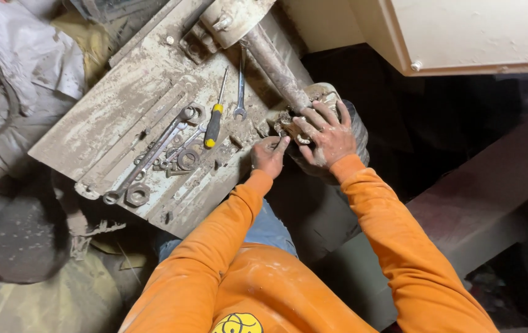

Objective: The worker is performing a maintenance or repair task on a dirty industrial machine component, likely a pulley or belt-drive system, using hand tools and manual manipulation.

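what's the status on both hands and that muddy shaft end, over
Right hand spread over muddy shaft end. Left hand touching beside it. Wrenches, screwdriver lie apart on plate.

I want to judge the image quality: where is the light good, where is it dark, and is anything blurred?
Head view: the dusty plate, the wrenches and both hands, left hand and right hand, are evenly lit and sharp; the right side behind the beam falls into deep shadow; the lower left corner looks soft; no strong glare.

Warm frontal light, dark right side, sharp.
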